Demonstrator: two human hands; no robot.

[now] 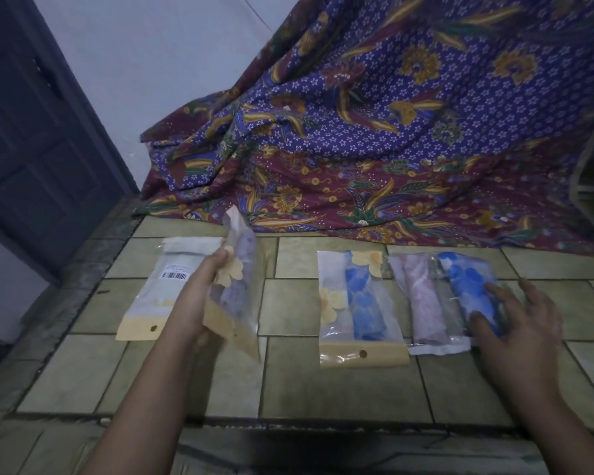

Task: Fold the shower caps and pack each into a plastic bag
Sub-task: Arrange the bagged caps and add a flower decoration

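Barcode label (176, 275) on flat bag (158, 296), print seemingly illegible

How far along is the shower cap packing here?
Done: blue cap bag and pink cap bag lie packed. In hand: left hand holds the purple cap bag; right hand rests on a blue roll. Left: the barcode bag looks unfilled.

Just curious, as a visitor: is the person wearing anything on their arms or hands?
No. The left hand and right hand are bare: no gloves, rings or watch show. Both forearms are bare to the picture's edge, no sleeve in view.
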